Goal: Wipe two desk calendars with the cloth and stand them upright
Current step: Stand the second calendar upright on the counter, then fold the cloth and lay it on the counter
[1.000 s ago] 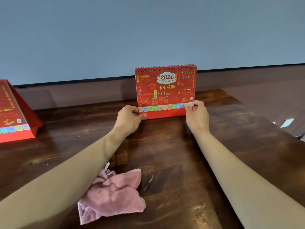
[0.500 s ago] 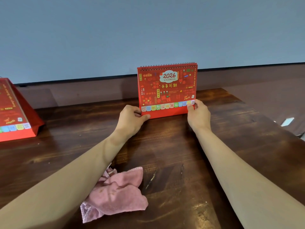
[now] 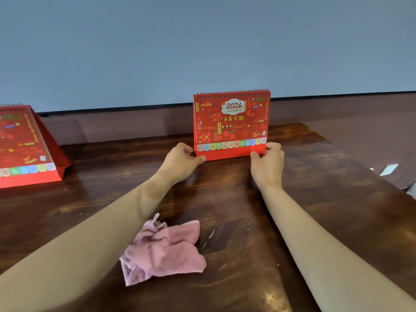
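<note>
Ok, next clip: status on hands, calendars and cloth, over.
Left hand and right hand pinch bottom corners of 2026 desk calendar, upright. Second calendar stands far left. Pink cloth crumpled by left forearm, clear of both.

left forearm (image 3: 101,221): bare along all that shows, wrist to lower frame edge | right forearm (image 3: 315,233): bare likewise | left hand (image 3: 180,162): bare, back and thumb showing | right hand (image 3: 269,164): bare, back showing | nails: too small to tell

Bare table (image 3: 304,199) lies open right of the cloth (image 3: 164,248); a second calendar (image 3: 27,145) blocks far left.
</note>
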The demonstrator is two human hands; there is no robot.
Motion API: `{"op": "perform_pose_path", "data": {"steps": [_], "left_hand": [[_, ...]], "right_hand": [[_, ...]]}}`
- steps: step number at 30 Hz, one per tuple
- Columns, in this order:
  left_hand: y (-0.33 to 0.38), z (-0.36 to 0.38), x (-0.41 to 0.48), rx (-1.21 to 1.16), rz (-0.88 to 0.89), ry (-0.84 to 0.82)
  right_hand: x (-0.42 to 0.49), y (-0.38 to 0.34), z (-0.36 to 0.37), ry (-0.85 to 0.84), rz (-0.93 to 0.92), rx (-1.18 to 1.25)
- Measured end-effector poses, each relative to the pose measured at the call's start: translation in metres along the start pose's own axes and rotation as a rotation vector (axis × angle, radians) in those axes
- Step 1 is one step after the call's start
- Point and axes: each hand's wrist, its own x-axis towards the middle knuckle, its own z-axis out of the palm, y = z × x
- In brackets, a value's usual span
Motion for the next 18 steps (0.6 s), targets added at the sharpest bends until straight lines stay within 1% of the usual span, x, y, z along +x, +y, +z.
{"op": "perform_pose_path", "data": {"steps": [3,5,9,14,16,18], "left_hand": [[0.0,-0.013,-0.018,0.18,0.054,-0.019],[0.0,-0.024,-0.033,0.272,0.109,-0.103],[-0.004,-0.042,-0.077,0.347,0.183,-0.305],[0.0,-0.068,-0.128,0.572,0.209,-0.464],[0.0,-0.08,-0.149,0.616,0.223,-0.549],[-0.002,-0.085,-0.161,0.612,0.277,-0.565]], "right_hand": [[-0.033,-0.006,0.006,-0.102,-0.088,-0.011],[-0.051,-0.017,0.009,-0.18,-0.129,-0.021],[-0.09,-0.043,0.009,-0.304,-0.19,0.001],[-0.129,-0.063,-0.003,-0.425,-0.255,-0.024],[-0.142,-0.064,-0.007,-0.451,-0.276,-0.049],[-0.153,-0.066,-0.01,-0.473,-0.285,-0.095]]}}
